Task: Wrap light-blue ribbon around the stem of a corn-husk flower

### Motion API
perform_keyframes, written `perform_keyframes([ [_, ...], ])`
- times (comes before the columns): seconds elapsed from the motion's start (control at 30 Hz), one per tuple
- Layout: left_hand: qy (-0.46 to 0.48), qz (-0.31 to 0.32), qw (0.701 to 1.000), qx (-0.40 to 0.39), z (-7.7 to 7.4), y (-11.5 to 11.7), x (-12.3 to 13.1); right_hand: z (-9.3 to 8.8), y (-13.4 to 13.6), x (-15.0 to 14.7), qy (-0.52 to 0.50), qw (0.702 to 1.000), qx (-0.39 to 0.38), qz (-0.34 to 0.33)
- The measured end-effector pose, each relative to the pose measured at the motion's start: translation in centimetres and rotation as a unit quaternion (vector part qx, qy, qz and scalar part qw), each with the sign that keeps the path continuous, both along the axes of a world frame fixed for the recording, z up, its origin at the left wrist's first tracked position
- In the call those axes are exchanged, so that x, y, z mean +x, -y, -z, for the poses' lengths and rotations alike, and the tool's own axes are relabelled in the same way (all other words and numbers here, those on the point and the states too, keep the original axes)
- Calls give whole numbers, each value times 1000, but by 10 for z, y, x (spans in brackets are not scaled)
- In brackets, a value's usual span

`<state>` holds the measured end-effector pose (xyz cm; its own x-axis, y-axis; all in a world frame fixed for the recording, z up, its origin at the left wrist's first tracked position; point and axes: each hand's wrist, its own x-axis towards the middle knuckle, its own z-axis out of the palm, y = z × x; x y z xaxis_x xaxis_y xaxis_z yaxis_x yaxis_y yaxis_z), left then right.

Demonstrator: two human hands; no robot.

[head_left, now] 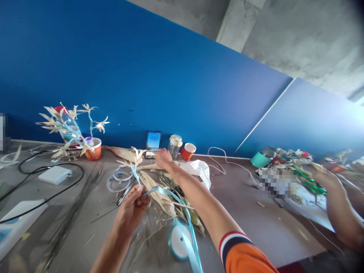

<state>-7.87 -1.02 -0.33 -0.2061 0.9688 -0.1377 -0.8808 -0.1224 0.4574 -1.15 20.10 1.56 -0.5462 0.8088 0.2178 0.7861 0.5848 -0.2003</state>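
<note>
My left hand point(135, 201) is closed on the stem of a corn husk flower point(136, 161), pinching it near its lower end. Pale blue ribbon wraps that stem, and a loose length of ribbon point(162, 190) runs from my fingers to the right, towards a ribbon roll point(181, 239) on the table. My right hand point(164, 157) reaches forward to a phone point(154, 141) propped against the blue partition. Its fingertips are at the lower part of the screen, holding nothing. Dried corn husks point(159, 197) lie between my arms.
At the left, finished husk flowers point(72, 127) stand in a red paper cup point(95, 149), near a white adapter point(55, 174) and black cables. A clear jar point(174, 146), another red cup point(188, 151) and a white plastic bag point(200, 170) sit behind. Another person's arm point(338, 201) works at far right.
</note>
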Motion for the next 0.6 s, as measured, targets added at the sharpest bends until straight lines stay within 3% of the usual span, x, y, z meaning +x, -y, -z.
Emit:
perform_keyframes([
  [0.2,1,-9,1000,-13,2,0,-2,1,-14,-12,43,998,-2,-51],
  [0.43,21,-6,1000,-14,2,-2,-4,-36,-41,-6,-42,996,72,16],
  [0.5,21,-9,1000,-15,2,-2,-4,-39,-39,0,-46,995,90,-13],
  [0.6,10,-15,1000,-19,3,-2,-3,-29,-30,9,25,995,68,-64],
])
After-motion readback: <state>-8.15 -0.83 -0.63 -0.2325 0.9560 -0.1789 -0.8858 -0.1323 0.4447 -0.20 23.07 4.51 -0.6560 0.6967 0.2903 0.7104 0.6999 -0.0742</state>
